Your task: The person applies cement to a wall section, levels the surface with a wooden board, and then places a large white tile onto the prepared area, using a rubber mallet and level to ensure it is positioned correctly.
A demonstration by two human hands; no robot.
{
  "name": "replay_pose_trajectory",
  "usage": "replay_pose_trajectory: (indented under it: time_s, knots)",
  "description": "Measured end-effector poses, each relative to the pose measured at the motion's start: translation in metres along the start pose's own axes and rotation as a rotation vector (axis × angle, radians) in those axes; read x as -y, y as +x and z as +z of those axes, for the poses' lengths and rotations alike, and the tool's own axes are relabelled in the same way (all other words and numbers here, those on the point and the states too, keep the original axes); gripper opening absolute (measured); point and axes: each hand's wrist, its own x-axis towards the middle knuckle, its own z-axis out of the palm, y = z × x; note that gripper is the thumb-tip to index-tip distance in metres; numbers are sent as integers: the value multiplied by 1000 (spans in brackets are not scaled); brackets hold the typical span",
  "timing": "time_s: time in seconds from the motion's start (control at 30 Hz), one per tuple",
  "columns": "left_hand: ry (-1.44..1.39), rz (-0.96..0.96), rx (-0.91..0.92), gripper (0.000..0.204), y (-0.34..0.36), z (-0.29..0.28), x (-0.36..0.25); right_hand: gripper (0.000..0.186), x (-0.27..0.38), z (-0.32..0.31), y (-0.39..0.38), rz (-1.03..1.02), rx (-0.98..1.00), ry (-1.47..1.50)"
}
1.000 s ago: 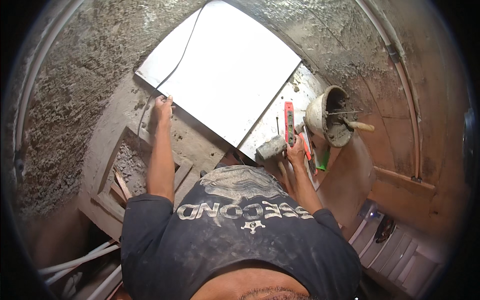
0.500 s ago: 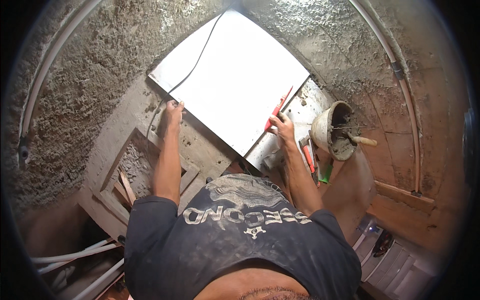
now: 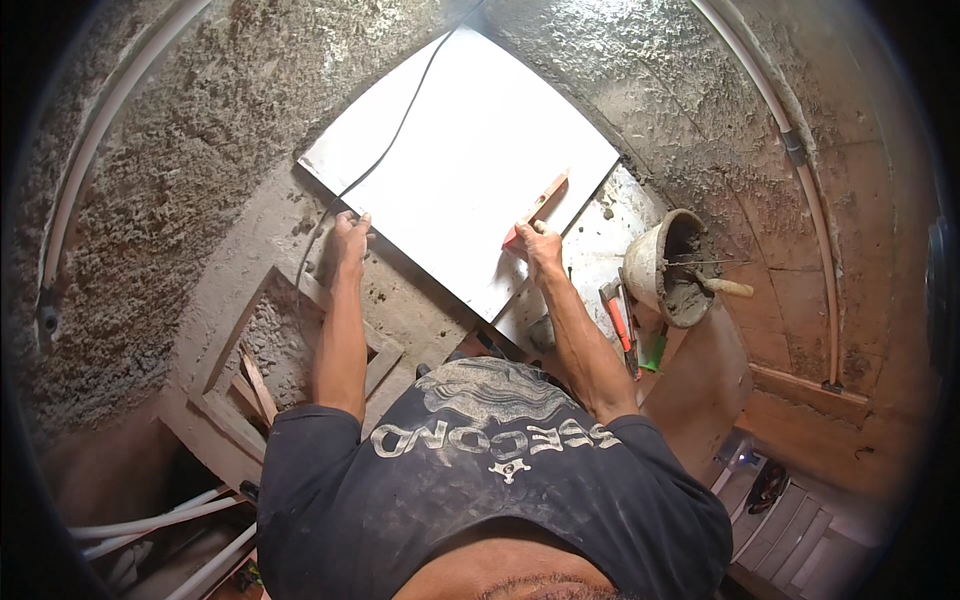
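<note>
Rough grey walls are meeting behind a gritty concrete counter, and a big white tile is sitting in that corner, glaring like crazy. Off to the right, a mortar bucket is standing with a trowel handle poking out. Red spirit level is slanting over the tile's right side, the right hand pinching its near end. Left hand is touching the near-left edge, fingers bunching there; can't tell if they're actually pinching it.
</note>
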Motion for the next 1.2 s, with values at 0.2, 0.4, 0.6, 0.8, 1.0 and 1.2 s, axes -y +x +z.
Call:
replay_pose_trajectory:
  time_s: [0.2, 0.4, 0.6, 0.8, 1.0, 1.2]
  knots:
    - [-43, 28, -2, 40, 2, 0, 0, 58, -13, -10, 9, -12, -43, -291]
    - [-76, 24, 15, 34, 9, -5, 7, 52, 33, 0, -27, -32, -60, -631]
    - [-77, 29, 41, 26, 4, 1, -2, 41, 32, 6, -19, -117, -101, -700]
    - [-134, 9, 48, 26, 6, -4, 3, 44, 35, -19, -24, -118, -140, -577]
    - [-107, 27, 47, 26, 7, -3, 1, 44, 37, -83, 31, -584, -205, -970]
    - [-114, 32, 61, 23, 3, 0, -3, 39, 45, -97, 67, -560, -161, -1201]
